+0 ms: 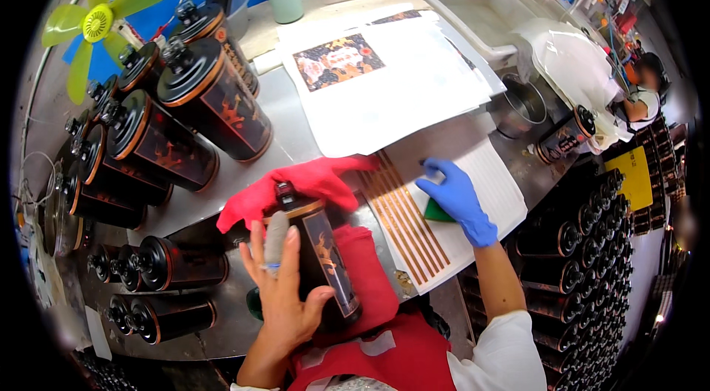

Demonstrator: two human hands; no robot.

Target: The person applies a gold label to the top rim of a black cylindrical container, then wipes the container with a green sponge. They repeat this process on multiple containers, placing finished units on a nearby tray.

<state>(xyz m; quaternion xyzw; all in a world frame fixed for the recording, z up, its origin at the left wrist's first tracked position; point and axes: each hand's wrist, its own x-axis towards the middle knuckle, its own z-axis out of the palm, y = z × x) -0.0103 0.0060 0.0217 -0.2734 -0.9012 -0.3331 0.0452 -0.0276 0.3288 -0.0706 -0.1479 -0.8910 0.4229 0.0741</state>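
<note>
My bare left hand (282,301) lies against the left side of a black bottle (319,258), its fingers stretched upward and thumb apart over the bottle's front. One finger wears a pale finger cot, with a blue band near its base. The bottle, with a dark knobbed stopper and a copper-framed picture label, leans tilted on red cloth (367,280). My right hand, in a blue glove (458,199), hovers over or touches a white sheet of gold-brown strips (403,221), thumb and forefinger apart. A green pad (438,211) shows partly under it. A small dark spot is at the forefinger's tip.
Several black bottles (214,99) stand at the left, below a yellow-green fan (97,22). Printed label sheets (399,95) cover the table's back. A metal pot (521,106), another bottle (566,136) and a white tub (462,10) are right. Many bottles fill the lower right. Another person (645,99) is far right.
</note>
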